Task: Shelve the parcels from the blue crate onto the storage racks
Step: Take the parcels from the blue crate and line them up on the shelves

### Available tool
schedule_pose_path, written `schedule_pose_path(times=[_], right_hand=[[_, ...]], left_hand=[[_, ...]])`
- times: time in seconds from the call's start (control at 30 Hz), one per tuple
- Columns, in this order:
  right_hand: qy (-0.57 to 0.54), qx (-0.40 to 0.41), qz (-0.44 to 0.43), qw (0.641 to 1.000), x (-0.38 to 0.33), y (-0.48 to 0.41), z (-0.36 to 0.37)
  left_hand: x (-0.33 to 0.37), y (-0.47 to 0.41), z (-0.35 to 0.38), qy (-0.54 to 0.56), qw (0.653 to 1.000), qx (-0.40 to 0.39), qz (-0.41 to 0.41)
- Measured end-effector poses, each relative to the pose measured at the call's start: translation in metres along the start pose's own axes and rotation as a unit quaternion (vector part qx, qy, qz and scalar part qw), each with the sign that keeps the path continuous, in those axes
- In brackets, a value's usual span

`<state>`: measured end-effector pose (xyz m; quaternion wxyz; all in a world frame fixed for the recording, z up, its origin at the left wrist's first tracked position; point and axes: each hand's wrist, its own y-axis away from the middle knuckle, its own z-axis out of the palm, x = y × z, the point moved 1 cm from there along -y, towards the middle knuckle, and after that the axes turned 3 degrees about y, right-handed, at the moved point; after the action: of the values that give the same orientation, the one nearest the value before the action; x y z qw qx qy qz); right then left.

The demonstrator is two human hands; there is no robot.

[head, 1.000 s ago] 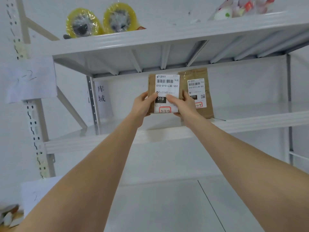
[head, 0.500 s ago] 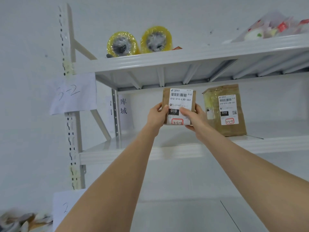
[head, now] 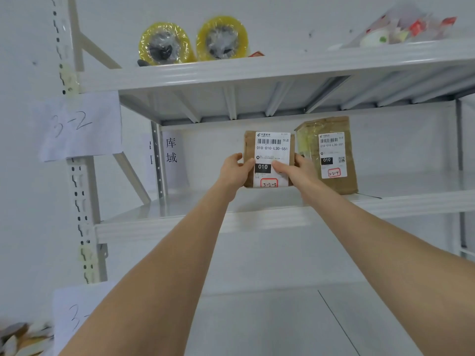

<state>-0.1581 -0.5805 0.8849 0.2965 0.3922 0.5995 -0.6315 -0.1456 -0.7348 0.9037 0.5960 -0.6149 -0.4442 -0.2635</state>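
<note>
A small brown parcel (head: 271, 150) with a white label marked 3-2-3 stands upright on the middle shelf (head: 180, 222) of the white rack. My left hand (head: 235, 170) grips its left edge, thumb on the front. My right hand (head: 298, 172) grips its right edge, thumb across the label. A second brown parcel (head: 331, 155), labelled 3-2-4, stands upright just to the right, with a narrow gap between the two. The blue crate is out of view.
Two yellow tape rolls (head: 192, 41) and a plastic bag of items (head: 401, 29) sit on the upper shelf. A paper tag reading 3-2 (head: 77, 124) hangs on the left upright. The shelf stretch left of the parcels holds nothing.
Both hands moved the held parcel left, away from the 3-2-4 parcel, and down toward the shelf surface. The camera view shifted too.
</note>
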Motion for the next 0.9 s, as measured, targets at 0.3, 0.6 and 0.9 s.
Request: schedule_pose_path(times=[0.3,0.6,0.9], right_hand=[[0.051,0.016,0.007,0.999,0.019,-0.005,-0.024],[0.129,0.008,0.024,0.991,0.043,-0.023,-0.03],[0.2,0.01,0.02,0.98,0.056,-0.034,-0.044]], left_hand=[[-0.019,-0.005,0.035,-0.007,0.998,-0.044,-0.042],[-0.037,-0.014,0.053,-0.022,0.996,-0.058,-0.069],[-0.041,-0.025,0.059,-0.107,0.991,-0.061,-0.057]])
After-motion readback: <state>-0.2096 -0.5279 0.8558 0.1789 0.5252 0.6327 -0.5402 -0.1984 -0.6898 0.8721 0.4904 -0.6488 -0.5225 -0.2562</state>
